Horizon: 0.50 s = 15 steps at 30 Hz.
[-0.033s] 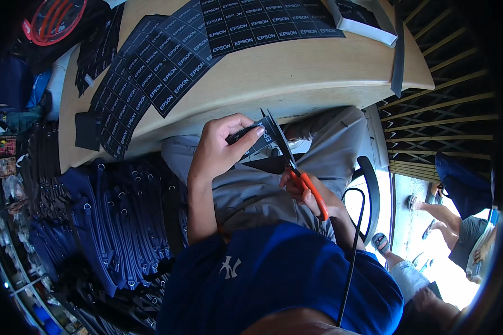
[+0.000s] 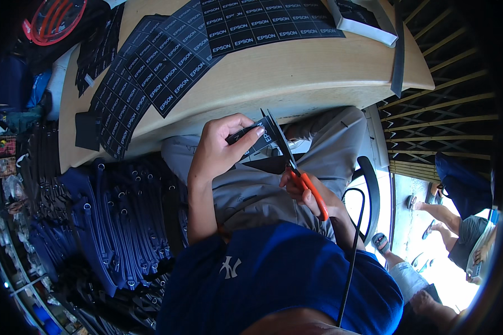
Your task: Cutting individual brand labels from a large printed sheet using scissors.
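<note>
Dark printed strip [image 2: 267, 137]: located in front of the worktop [image 2: 296, 70], off its near edge, above the person's lap. Left hand [image 2: 212, 148]: thumb and fingers clamped on the strip. Right hand [image 2: 325, 191]: fingers closed round the orange handles of the scissors [image 2: 286, 151]; blades slightly parted, at the strip's right end. Whether the strip lies between them cannot be told. Dark printed sheets [image 2: 176, 70]: overlapping, spread from the worktop's left edge. White box [image 2: 369, 36]: open, near the right edge. Dark band [image 2: 397, 70]: overhanging the near right corner.
</note>
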### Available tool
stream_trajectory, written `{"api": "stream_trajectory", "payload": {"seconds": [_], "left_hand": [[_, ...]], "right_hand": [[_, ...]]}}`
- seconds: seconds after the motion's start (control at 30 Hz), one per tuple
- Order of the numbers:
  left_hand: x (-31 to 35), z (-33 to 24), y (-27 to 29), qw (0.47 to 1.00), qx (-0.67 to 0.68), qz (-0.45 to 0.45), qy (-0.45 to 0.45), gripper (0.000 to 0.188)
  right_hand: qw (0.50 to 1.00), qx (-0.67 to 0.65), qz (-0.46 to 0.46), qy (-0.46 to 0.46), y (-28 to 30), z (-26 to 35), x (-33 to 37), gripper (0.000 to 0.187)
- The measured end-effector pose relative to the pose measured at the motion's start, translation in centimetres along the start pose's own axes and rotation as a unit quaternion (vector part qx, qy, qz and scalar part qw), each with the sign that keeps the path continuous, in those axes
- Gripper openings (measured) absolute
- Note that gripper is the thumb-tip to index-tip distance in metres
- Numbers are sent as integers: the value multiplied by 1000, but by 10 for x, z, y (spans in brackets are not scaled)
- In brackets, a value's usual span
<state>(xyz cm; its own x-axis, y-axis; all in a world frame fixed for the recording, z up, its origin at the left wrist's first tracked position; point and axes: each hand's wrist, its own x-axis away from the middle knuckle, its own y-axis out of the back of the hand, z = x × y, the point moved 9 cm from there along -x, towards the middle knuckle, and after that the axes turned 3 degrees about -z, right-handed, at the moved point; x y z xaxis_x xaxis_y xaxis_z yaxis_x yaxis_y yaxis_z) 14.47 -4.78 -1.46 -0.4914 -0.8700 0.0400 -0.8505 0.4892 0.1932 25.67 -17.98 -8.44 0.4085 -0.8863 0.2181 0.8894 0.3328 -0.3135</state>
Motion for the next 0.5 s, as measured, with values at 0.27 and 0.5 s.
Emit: {"api": "stream_trajectory", "payload": {"seconds": [0.27,0.5], "left_hand": [[0,-4,1,1000,2,-3,-9,10],[0,-2,4,1000,-14,-12,-4,10]], "right_hand": [[1000,29,-3,10,0,3,0,87],[993,108,-9,37,2,12,-1,89]]}}
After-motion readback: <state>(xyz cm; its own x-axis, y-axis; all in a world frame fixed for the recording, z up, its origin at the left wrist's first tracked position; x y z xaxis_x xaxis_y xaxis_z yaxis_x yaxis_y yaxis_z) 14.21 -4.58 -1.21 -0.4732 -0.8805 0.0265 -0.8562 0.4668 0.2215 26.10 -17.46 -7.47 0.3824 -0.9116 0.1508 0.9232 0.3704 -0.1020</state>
